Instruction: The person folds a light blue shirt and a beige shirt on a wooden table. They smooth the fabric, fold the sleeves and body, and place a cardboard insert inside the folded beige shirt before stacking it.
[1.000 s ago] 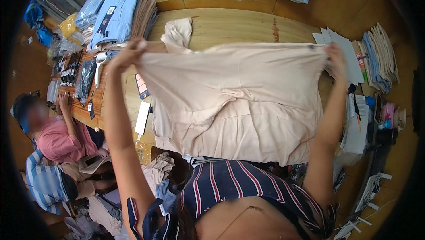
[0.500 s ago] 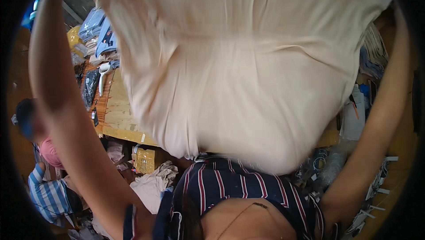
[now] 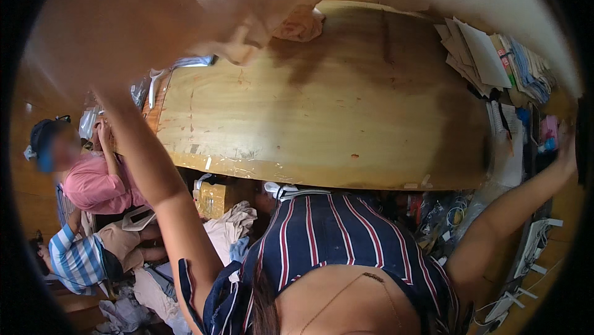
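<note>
A large beige cloth (image 3: 142,25), smeared by motion, billows across the top of the view above the table. My left forearm (image 3: 148,155) rises at the left and runs up behind the cloth, which covers my left hand. At the far right, my right hand (image 3: 565,152) is raised at the dark rim of the picture. Its fingers are blurred and partly cut off, and the cloth's right side hangs down close to it. I cannot make out whether they grip the cloth.
A wooden table (image 3: 322,118) lies before me. Cardboard sheets (image 3: 473,53), folded clothes (image 3: 526,75) and papers (image 3: 507,143) lie on its right. A white-handled tool (image 3: 154,87) lies left. Two people sit at the left, one in a pink top (image 3: 99,183), one in a striped shirt (image 3: 77,257).
The beige cloth has swung up and away from my body, uncovering the tabletop. My right hand has come lower at the right edge. The person in pink shows more fully.
</note>
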A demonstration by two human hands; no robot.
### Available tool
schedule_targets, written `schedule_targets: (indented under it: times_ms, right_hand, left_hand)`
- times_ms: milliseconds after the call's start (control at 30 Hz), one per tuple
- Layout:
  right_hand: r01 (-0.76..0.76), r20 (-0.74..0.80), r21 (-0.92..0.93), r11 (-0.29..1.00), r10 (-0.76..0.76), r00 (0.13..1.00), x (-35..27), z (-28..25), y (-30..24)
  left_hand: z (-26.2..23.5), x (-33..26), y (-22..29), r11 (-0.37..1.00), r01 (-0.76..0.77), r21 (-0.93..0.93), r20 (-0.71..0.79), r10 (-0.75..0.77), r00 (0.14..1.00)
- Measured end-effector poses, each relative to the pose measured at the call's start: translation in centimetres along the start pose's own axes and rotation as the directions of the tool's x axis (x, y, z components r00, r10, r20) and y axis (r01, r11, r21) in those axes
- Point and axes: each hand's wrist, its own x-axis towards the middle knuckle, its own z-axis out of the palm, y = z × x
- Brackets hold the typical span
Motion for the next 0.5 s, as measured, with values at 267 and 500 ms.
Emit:
schedule_targets:
  times_ms: [267, 500]
  right_hand:
    - [-0.623, 0.347, -0.264, 0.736, 0.675, 0.651, -23.0, -1.9, 7.1]
    - [-0.413, 0.422, -0.770, 0.487, 0.873, 0.244, -28.4, -4.1, 11.2]
  left_hand:
    - [25.3, -18.2, -3.5, -0.234, 0.390, -0.890, 0.435, -0.688, 0.580]
    - [29.0, -25.1, 3.2, 0.844, 0.532, 0.062, -0.087, -0.527, 0.846]
